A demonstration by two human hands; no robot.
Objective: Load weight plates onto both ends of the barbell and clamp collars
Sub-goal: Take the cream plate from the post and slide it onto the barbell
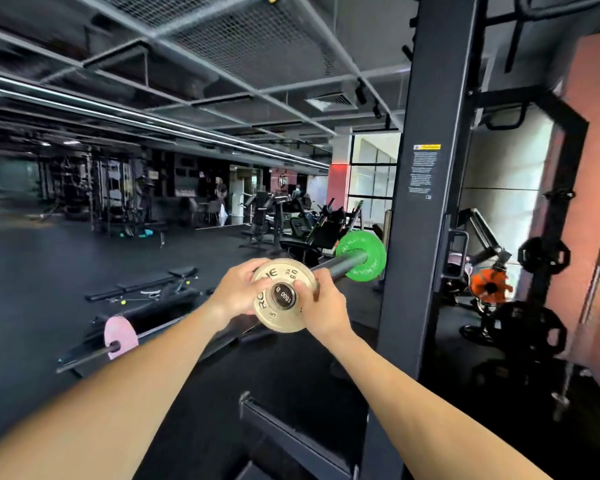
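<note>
A small cream-white weight plate (280, 295) sits on the near tip of the barbell sleeve (340, 264), the sleeve's end cap showing through its hole. My left hand (238, 292) grips the plate's left rim. My right hand (321, 308) holds its right rim, thumb near the hub. Farther along the same sleeve a green plate (364, 258) rests close to the black rack upright (420, 216). No collar shows on this sleeve.
A second barbell with a pink plate (120, 336) lies low at the left. Benches (146, 284) stand on the dark floor behind. Black plates (542, 254) and an orange plate (489, 287) hang on storage pegs at the right. A rack base (291, 441) is below.
</note>
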